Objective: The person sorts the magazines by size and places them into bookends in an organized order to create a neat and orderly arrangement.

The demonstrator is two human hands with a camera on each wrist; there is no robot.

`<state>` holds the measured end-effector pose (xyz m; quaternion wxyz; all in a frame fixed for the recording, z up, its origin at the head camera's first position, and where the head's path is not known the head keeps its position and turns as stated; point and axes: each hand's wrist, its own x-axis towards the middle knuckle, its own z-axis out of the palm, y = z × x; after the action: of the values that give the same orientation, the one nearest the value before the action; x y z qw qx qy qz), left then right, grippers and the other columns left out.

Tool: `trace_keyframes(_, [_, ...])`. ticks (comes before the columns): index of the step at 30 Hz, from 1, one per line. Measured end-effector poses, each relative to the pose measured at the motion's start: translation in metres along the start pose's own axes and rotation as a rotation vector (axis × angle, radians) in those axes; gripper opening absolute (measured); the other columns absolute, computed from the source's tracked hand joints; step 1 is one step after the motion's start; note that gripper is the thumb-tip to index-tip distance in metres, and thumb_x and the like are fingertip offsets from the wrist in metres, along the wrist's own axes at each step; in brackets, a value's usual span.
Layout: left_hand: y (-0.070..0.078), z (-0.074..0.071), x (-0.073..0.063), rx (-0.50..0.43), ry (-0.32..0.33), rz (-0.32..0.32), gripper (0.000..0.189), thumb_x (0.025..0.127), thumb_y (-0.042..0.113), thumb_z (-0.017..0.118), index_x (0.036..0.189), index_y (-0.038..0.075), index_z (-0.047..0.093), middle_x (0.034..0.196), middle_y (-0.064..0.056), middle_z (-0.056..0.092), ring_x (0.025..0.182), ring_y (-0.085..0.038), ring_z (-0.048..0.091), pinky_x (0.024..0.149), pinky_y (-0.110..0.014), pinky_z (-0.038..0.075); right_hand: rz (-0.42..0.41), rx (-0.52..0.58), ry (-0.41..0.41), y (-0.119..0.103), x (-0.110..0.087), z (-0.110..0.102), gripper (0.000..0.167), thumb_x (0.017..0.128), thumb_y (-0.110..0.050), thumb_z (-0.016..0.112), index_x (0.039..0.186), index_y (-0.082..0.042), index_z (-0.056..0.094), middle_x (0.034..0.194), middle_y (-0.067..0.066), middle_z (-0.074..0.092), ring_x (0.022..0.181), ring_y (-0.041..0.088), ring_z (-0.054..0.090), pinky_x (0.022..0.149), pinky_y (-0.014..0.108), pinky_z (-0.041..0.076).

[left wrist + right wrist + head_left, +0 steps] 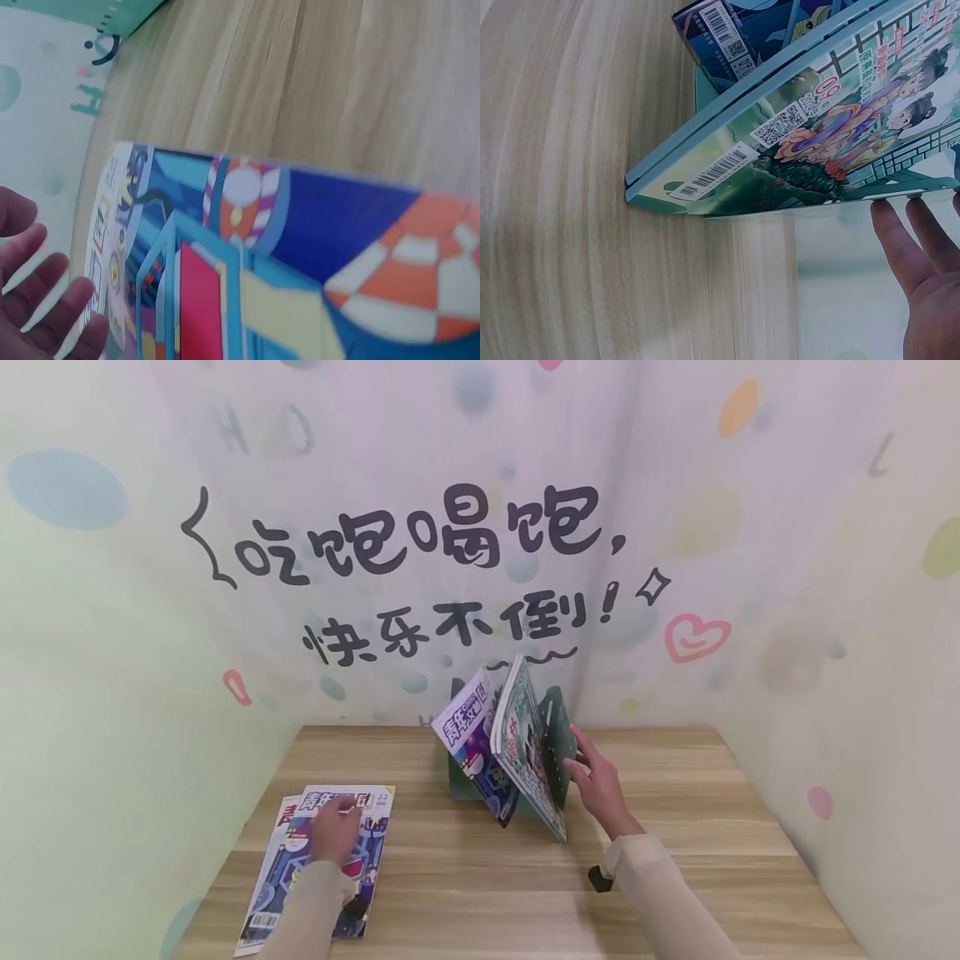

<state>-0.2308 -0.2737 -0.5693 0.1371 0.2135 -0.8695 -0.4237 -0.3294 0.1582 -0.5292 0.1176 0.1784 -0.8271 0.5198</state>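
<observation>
A green bookend (557,747) with white dots stands near the back of the table. Leaning inside it are a purple-blue magazine (480,756) and, to its right, green illustrated magazines (525,747); the right wrist view shows two green spines together. My right hand (600,783) touches the bookend's right panel from outside with extended fingertips. At the front left, a blue magazine (375,860) lies flat on top of another magazine (285,816). Above its upper part is my left hand (335,831), its fingers (71,300) spread and loosely bent, holding nothing. Contact with the cover is unclear.
The wooden table (465,893) meets a printed curtain wall (420,452) at the back. Similar pale walls (112,735) rise at the sides. Each sleeve has a small black device (600,878) at the wrist.
</observation>
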Motion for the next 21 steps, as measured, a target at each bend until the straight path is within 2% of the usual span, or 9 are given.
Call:
trace_keyframes(6, [-0.009,-0.011,0.002,0.079,-0.02,-0.085,0.035,0.094,0.019,0.05,0.12,-0.003,0.059,0.114,-0.025,0.06,0.094,-0.037,0.057,0.08,-0.052,0.045,0.003,-0.004,-0.003,0.001,0.0,0.001,0.064,0.095,-0.006,0.061,0.152,-0.022,0.034,0.149,0.019,0.04,0.119,0.044,0.054,0.083,0.05,0.054])
trace_keyframes(9, [-0.016,-0.013,0.003,0.094,-0.013,-0.119,0.037,0.095,0.02,0.049,0.121,-0.003,0.058,0.113,-0.025,0.06,0.09,-0.036,0.057,0.076,-0.05,0.046,0.006,-0.005,-0.006,0.001,0.001,0.0,0.064,0.096,-0.007,0.06,0.152,-0.023,0.034,0.149,0.018,0.04,0.119,0.043,0.054,0.083,0.05,0.054])
trace_keyframes(11, [-0.019,-0.015,0.003,0.099,0.009,-0.134,0.037,0.095,0.021,0.05,0.122,-0.003,0.058,0.112,-0.026,0.06,0.089,-0.037,0.057,0.074,-0.05,0.046,0.008,-0.002,-0.005,0.0,0.0,0.0,0.063,0.096,-0.007,0.06,0.152,-0.024,0.035,0.149,0.018,0.04,0.119,0.043,0.054,0.083,0.05,0.054])
trace_keyframes(15, [-0.02,-0.02,-0.001,0.111,0.055,-0.169,0.036,0.096,0.021,0.05,0.12,-0.004,0.059,0.114,-0.027,0.06,0.096,-0.041,0.055,0.082,-0.055,0.046,0.014,-0.005,-0.006,0.001,0.0,0.001,0.064,0.096,-0.007,0.06,0.152,-0.024,0.034,0.15,0.018,0.039,0.12,0.044,0.053,0.084,0.05,0.054])
trace_keyframes(18, [-0.019,-0.025,-0.002,0.161,0.092,-0.168,0.034,0.093,0.019,0.05,0.116,-0.005,0.061,0.111,-0.027,0.062,0.098,-0.044,0.053,0.086,-0.059,0.04,0.019,-0.012,-0.006,0.001,0.0,0.001,0.065,0.096,-0.007,0.06,0.152,-0.024,0.034,0.15,0.018,0.039,0.12,0.044,0.053,0.084,0.05,0.054])
trace_keyframes(21, [-0.02,-0.029,-0.002,0.216,0.122,-0.158,0.033,0.09,0.017,0.052,0.113,-0.005,0.061,0.106,-0.028,0.062,0.096,-0.047,0.051,0.083,-0.061,0.037,0.015,-0.012,0.003,0.0,0.0,0.001,0.065,0.096,-0.006,0.06,0.152,-0.024,0.034,0.149,0.019,0.04,0.119,0.043,0.054,0.083,0.049,0.054])
